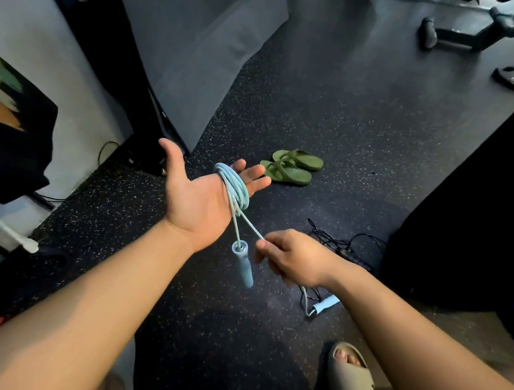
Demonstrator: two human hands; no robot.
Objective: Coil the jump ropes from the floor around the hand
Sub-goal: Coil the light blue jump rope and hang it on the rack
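Looping several times round the 4 straight fingers (257, 179) of the flat left hand (196, 202), the thin pale-blue plastic jump rope (234, 189) hangs mid-scene; 1 pale-blue tubular handle (245, 266) dangles below the palm. The right hand (295, 258) pinches a taut strand just right of it.

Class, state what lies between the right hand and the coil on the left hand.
Head view: a stretch of blue rope runs from the coil to the right hand, which pinches it; a handle hangs alongside.

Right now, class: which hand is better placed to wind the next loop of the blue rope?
Right. The right hand pinches the blue rope by its free strand; the left hand, open, carries the coils.
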